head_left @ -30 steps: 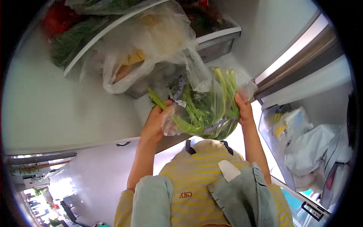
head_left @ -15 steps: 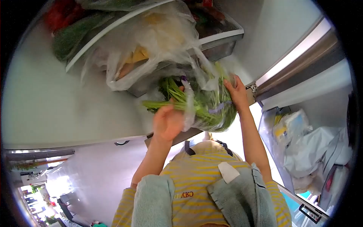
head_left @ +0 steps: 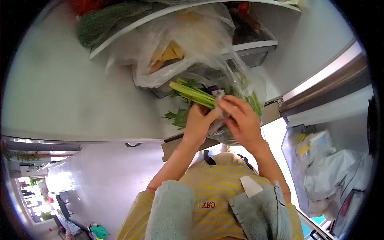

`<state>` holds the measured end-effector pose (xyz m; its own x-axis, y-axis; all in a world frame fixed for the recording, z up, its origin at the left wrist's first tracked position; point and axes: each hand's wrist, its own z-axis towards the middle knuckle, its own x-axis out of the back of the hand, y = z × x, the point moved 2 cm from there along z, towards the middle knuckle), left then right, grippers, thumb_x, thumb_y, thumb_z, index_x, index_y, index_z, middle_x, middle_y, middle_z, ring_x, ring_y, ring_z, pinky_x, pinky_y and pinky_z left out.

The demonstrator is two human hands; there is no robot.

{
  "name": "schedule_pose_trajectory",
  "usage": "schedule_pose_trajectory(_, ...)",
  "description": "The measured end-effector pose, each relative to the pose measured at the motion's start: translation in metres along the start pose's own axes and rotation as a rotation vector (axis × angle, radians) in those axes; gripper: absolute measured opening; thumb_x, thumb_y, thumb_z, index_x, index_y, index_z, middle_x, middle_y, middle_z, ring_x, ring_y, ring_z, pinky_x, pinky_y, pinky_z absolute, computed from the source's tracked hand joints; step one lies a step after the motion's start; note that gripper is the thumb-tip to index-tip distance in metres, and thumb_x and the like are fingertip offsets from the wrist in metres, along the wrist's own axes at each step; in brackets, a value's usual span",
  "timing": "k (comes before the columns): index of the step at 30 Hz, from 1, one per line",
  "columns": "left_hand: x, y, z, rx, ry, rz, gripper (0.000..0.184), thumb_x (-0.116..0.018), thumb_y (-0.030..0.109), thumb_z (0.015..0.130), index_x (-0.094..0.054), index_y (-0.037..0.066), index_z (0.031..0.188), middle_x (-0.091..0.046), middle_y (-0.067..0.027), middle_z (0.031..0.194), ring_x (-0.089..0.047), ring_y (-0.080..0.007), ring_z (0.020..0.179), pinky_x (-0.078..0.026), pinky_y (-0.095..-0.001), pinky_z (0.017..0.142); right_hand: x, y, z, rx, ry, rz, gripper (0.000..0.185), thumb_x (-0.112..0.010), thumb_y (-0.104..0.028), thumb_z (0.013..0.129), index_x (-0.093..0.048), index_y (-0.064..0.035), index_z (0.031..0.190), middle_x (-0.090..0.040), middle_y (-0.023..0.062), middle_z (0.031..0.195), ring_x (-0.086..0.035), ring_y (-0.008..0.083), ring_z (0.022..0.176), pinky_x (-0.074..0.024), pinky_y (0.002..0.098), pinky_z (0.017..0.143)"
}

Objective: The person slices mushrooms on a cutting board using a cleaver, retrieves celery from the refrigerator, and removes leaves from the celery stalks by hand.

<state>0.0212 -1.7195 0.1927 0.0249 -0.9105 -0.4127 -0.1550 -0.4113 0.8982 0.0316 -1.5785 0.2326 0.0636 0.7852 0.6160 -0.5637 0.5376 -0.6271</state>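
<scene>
My left hand (head_left: pixel 197 124) is closed around a bunch of celery (head_left: pixel 192 94), whose pale green stalks point up to the left. Its leaves (head_left: pixel 178 118) hang beside my wrist. My right hand (head_left: pixel 246 124) pinches the clear plastic bag (head_left: pixel 256 86) close to the stalks, its fingertips almost meeting my left thumb. A dark purple band or tie shows just above those fingertips. More greens sit inside the bag, behind and below my right hand, partly hidden by it.
Above hangs another clear bag (head_left: pixel 200 36) with yellowish contents, over a fridge drawer (head_left: pixel 256 58). A long green vegetable (head_left: pixel 104 24) lies on the upper shelf (head_left: pixel 132 26). The open door's bins hold plastic bags (head_left: pixel 332 168) at right.
My right hand has moved left from the bag's far side to the stalks, beside my left hand. The celery stalks now tilt upward, and the view has shifted slightly.
</scene>
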Motion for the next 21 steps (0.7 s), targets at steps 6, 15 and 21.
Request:
schedule_pose_trajectory(6, 0.014, 0.007, -0.004, -0.001, -0.002, -0.028, 0.026, -0.063, 0.014, 0.08, -0.056, 0.002, 0.103, -0.058, -0.0028, 0.094, -0.054, -0.0129, 0.083, -0.044, -0.0269, 0.076, 0.01, 0.012, 0.0, -0.408, -0.081, 0.446, 0.042, -0.058, 0.002, 0.072, -0.055, -0.0074, 0.113, -0.056, 0.0111, 0.111, -0.053, 0.0237, 0.103, -0.0404, 0.0294, 0.088)
schedule_pose_trajectory(15, 0.004, 0.031, -0.002, -0.185, -0.135, 0.315, 0.033, -0.051, 0.016, 0.089, -0.047, -0.002, 0.116, -0.054, -0.0115, 0.109, -0.05, -0.0155, 0.099, -0.039, -0.0293, 0.087, 0.009, -0.016, 0.032, -0.105, -0.067, 0.115, 0.057, -0.07, -0.02, 0.068, -0.052, -0.0072, 0.12, -0.058, 0.0132, 0.103, -0.054, 0.03, 0.093, -0.043, 0.0343, 0.082)
schedule_pose_trajectory(21, 0.012, 0.055, -0.014, 0.206, -0.198, 0.614, 0.039, -0.055, 0.024, 0.086, -0.049, 0.004, 0.119, -0.056, -0.0062, 0.111, -0.052, -0.0137, 0.098, -0.039, -0.0266, 0.086, 0.011, -0.023, 0.041, -0.126, -0.124, 0.104, 0.041, -0.073, -0.022, 0.066, -0.062, -0.0086, 0.104, -0.061, 0.0129, 0.093, -0.055, 0.0271, 0.089, -0.0449, 0.0325, 0.077)
